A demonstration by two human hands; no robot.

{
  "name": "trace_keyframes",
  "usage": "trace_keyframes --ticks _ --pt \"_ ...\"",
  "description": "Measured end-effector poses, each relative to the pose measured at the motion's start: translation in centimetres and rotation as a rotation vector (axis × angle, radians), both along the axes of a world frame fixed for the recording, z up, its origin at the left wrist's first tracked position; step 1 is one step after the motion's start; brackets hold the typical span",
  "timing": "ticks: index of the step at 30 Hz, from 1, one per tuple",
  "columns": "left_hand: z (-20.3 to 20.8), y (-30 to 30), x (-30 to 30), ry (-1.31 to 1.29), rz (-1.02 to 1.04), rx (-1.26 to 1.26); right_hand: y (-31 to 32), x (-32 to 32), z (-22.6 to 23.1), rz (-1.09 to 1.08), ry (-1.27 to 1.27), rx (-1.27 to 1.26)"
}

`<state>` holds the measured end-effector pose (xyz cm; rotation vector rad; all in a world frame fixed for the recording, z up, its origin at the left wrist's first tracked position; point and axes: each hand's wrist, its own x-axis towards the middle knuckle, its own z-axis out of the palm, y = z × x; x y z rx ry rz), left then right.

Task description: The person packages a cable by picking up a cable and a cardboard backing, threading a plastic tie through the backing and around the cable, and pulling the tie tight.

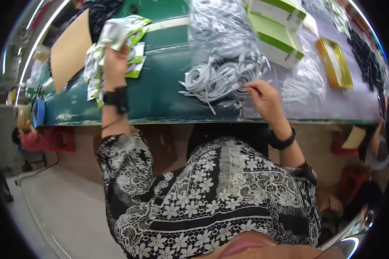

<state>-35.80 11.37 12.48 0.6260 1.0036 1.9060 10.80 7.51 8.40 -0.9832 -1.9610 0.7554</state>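
Observation:
My left hand reaches to the far left part of the table, its fingers closed on a small clear and green packet. Under and around it lie several more green and white packets, some with pale contents showing. A pile of coiled white cables rests in the middle, spilling from a large clear plastic bag. At the right side of that pile, my right hand pinches with thumb and forefinger at a white cable. Its fingertips partly hide the grip.
Green and white boxes stand behind my right hand. Beyond them lie a clear bag of white pieces, a yellow tray and black cables. A brown cardboard sheet leans at the left. Other people sit at both sides.

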Motion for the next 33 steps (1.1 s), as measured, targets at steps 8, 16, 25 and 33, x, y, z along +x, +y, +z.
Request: trace_keyframes --ticks 8,16,25,33 --pt "-1.5 -2.2 10.8 0.786 -0.427 -0.107 1.0 -3.6 1.2 0.056 -0.092 0.326" --pt "-2.0 -7.4 17.9 1.448 -0.297 0.012 0.3 -3.7 2.3 0.150 -0.169 0.248" --pt "3.7 -8.9 23.6 1.926 -0.101 0.500 -0.7 -2.4 5.2 0.327 0.618 -0.785" --pt "0.0 -8.0 27.7 1.346 0.025 0.421 -0.1 0.1 2.9 0.200 1.107 -0.676"
